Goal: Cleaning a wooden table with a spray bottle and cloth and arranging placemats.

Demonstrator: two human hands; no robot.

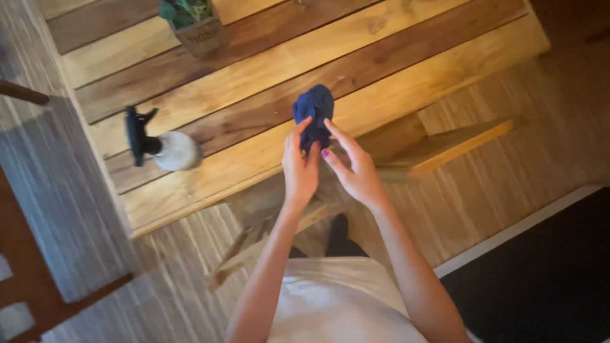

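A bunched dark blue cloth (314, 109) is held up over the near edge of a wooden plank table (267, 82). My left hand (300, 166) grips the cloth's lower part with thumb and fingers. My right hand (353, 169) pinches the cloth from the right side with its fingertips. Both hands meet under the cloth, a little above the table's edge.
A white spray bottle (166, 148) with a black trigger head lies on the table at the left. A small potted plant (194, 25) stands at the table's far side. A wooden chair (38, 279) is at the lower left, a dark mat (546, 273) at the lower right.
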